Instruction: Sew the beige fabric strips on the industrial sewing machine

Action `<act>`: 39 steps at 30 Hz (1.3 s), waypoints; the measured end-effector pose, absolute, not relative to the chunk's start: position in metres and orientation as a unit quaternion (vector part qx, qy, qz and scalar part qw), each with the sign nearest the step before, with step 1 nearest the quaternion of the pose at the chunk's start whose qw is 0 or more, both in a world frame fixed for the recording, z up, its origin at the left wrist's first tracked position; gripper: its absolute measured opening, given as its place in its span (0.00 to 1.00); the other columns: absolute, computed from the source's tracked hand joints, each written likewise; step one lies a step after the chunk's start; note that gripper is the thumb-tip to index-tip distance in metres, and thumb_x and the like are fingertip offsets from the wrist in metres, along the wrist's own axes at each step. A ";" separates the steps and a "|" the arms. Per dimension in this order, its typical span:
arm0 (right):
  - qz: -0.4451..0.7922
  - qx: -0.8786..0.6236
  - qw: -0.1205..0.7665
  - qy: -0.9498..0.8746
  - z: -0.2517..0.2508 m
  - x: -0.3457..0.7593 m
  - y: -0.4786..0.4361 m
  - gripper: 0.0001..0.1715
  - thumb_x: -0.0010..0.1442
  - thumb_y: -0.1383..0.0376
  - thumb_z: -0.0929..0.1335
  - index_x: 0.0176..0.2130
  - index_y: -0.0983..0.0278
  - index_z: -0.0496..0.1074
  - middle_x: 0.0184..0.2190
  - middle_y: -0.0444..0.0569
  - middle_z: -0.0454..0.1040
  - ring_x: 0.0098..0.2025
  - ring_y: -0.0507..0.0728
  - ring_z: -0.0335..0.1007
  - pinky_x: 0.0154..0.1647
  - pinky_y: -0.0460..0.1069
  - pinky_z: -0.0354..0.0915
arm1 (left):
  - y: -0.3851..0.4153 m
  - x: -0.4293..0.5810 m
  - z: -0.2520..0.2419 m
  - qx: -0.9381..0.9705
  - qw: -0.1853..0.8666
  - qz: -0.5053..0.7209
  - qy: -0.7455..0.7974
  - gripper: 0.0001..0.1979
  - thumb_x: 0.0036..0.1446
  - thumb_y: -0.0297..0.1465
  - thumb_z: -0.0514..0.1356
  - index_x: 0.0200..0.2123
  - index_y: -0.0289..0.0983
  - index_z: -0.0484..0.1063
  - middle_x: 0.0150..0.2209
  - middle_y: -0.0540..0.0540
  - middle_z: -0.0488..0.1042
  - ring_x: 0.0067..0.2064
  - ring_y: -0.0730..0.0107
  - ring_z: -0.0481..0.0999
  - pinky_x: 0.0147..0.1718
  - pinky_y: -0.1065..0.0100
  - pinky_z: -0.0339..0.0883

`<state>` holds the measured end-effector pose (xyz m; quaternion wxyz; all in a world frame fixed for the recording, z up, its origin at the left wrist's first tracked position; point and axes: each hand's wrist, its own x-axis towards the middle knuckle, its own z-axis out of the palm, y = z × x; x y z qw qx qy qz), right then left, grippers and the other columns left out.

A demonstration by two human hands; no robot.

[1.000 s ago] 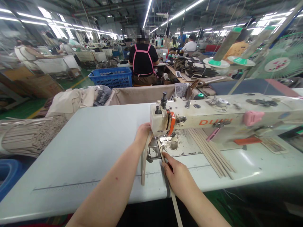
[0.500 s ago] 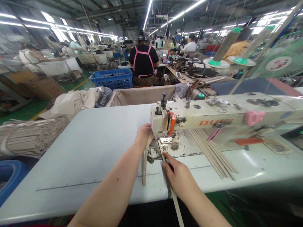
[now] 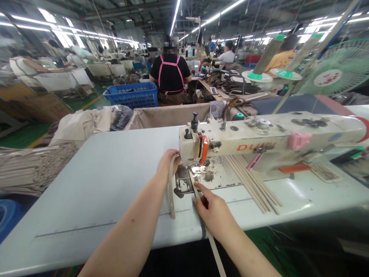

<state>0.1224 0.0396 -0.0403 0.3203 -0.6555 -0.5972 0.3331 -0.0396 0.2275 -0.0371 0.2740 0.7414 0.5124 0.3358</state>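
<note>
A beige fabric strip runs up from below the table's front edge, under my right hand, to the needle area of the sewing machine. My right hand is closed on this strip, index finger and thumb at its edge in front of the needle plate. Left of the machine head, my left hand is closed by a looped length of beige strip, whose end hangs down onto the table. The machine head hides my left fingertips.
Several beige strips lie under the machine arm on the white table. A large strip bundle and a blue tub stand at the left. Beyond are a fabric-lined bin, a blue crate and a seated person.
The whole view has shifted slightly left and up. Both hands keep their places at the machine, and the hanging strip end has drawn up a little toward my left hand.
</note>
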 end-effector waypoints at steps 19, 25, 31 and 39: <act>0.146 -0.697 0.140 -0.688 -0.027 0.110 0.029 0.33 0.66 0.67 0.65 0.68 0.61 0.64 0.44 0.52 0.81 0.39 0.60 0.79 0.36 0.51 0.64 | 0.195 -0.065 0.010 0.695 0.218 0.493 0.477 0.13 0.57 0.41 0.67 0.40 0.39 0.82 0.43 0.43 0.82 0.46 0.58 0.81 0.52 0.60 0.72; 0.055 -0.693 0.122 -0.708 -0.029 0.104 0.030 0.33 0.65 0.67 0.66 0.67 0.59 0.66 0.42 0.51 0.80 0.39 0.59 0.79 0.33 0.50 0.64 | 0.158 -0.075 0.002 0.662 0.285 0.506 0.474 0.13 0.56 0.40 0.68 0.42 0.40 0.82 0.43 0.45 0.83 0.47 0.60 0.81 0.52 0.61 0.71; -0.013 -0.688 0.116 -0.716 -0.038 0.099 0.037 0.27 0.68 0.64 0.66 0.65 0.58 0.69 0.40 0.52 0.79 0.37 0.59 0.78 0.32 0.50 0.65 | 0.106 -0.088 -0.013 0.699 0.312 0.441 0.470 0.10 0.60 0.36 0.66 0.45 0.43 0.82 0.46 0.48 0.83 0.50 0.62 0.80 0.54 0.64 0.70; -0.027 -0.683 0.114 -0.721 -0.039 0.097 0.046 0.26 0.71 0.62 0.65 0.65 0.60 0.68 0.40 0.53 0.77 0.40 0.61 0.77 0.34 0.51 0.67 | 0.042 -0.094 -0.022 0.754 0.378 0.352 0.407 0.11 0.66 0.30 0.59 0.47 0.43 0.79 0.47 0.46 0.81 0.51 0.66 0.79 0.53 0.67 0.70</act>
